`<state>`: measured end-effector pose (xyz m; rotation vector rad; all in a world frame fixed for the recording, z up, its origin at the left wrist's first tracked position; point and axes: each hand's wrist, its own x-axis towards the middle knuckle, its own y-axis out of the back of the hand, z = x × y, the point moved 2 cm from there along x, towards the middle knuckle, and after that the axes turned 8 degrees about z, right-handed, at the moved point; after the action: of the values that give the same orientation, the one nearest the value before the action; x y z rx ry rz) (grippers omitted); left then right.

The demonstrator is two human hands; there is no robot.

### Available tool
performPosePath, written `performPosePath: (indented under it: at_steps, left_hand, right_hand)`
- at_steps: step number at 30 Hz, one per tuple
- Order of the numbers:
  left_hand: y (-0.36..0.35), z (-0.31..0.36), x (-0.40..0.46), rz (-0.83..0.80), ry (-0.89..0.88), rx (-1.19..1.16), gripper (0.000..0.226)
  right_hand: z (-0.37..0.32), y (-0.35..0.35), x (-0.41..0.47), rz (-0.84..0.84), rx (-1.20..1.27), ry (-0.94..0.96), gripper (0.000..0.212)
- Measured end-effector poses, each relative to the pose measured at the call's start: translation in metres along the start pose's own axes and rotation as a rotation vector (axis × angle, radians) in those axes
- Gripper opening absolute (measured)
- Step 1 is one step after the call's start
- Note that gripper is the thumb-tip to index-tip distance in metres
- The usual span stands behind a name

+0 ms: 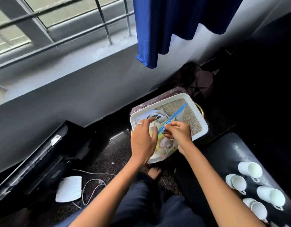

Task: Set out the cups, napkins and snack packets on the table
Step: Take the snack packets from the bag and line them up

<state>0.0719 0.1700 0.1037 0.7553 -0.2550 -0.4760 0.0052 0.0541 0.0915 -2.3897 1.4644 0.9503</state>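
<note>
Over the white tray (200, 119), a clear zip bag (167, 145) was pinched at its blue seal by the right hand (178, 131); the left hand (142, 138) was laid flat on it, fingers apart. White cups (250, 169) were seen right of the tray.

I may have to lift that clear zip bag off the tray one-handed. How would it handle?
The zip bag looks thin and crumpled, so it would probably sag rather than hold shape. It overhangs the tray edge with packets bunched low, so the weight likely hangs at the bottom. The right hand pinches its blue zip strip, probably the firmest hold.
</note>
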Motion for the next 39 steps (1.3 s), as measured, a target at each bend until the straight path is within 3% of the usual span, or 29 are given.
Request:
performPosePath:
  at_steps: [4, 8, 13, 16, 20, 25, 29, 32, 36, 39]
  left_hand:
    - [-0.007, 0.019, 0.025, -0.278, 0.241, -0.193, 0.029]
    - [-0.011, 0.035, 0.037, -0.335, 0.287, -0.192, 0.021]
    - [-0.016, 0.041, 0.036, -0.383, 0.309, -0.176, 0.014]
    - [-0.018, 0.042, 0.033, -0.356, 0.355, -0.181, 0.014]
    - [-0.014, 0.046, 0.029, -0.294, 0.299, -0.109, 0.022]
    - [-0.007, 0.044, 0.016, -0.262, 0.252, -0.169, 0.025]
    - [-0.003, 0.043, 0.007, -0.231, 0.124, -0.119, 0.03]
    - [0.0, 0.039, 0.004, -0.225, 0.117, -0.143, 0.016]
    - [0.002, 0.033, 0.004, -0.271, 0.257, -0.288, 0.016]
    - [0.006, 0.038, 0.004, -0.268, 0.195, -0.241, 0.014]
  right_hand:
    - [-0.01, -0.001, -0.021, -0.094, -0.046, 0.078, 0.02]
    - [-0.013, 0.006, -0.037, -0.151, -0.142, 0.205, 0.016]
    - [-0.005, 0.024, -0.041, -0.176, -0.158, 0.225, 0.021]
    - [-0.003, 0.032, -0.041, -0.218, -0.224, 0.239, 0.023]
    - [-0.01, 0.036, -0.04, -0.244, -0.267, 0.245, 0.01]
    - [-0.029, 0.037, -0.033, -0.089, -0.14, 0.24, 0.009]
    - [-0.032, 0.032, -0.032, 0.013, -0.195, 0.295, 0.017]
    - [-0.026, 0.03, -0.032, 0.006, -0.043, 0.182, 0.016]
    - [-0.021, 0.028, -0.034, -0.071, 0.165, 0.072, 0.018]
    - [-0.019, 0.026, -0.037, -0.102, 0.198, 0.068, 0.02]
